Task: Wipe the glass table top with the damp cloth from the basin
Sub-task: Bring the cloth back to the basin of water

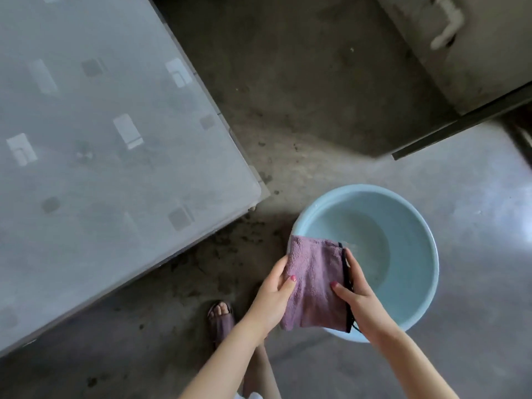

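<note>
A folded purple cloth [315,280] with a dark edge hangs over the near left rim of a light blue basin [414,226] that stands on the floor with a little water in it. My left hand [275,295] grips the cloth's left side. My right hand [355,295] holds its right side along the dark trim. The glass table top [109,156], frosted with small square patterns, fills the left of the view, its near corner a short way left of the basin.
The floor is bare grey concrete [302,96], stained near the table corner. My sandalled foot [220,315] stands left of the basin. A grey cabinet or door [466,53] with a dark bottom rail sits at the top right.
</note>
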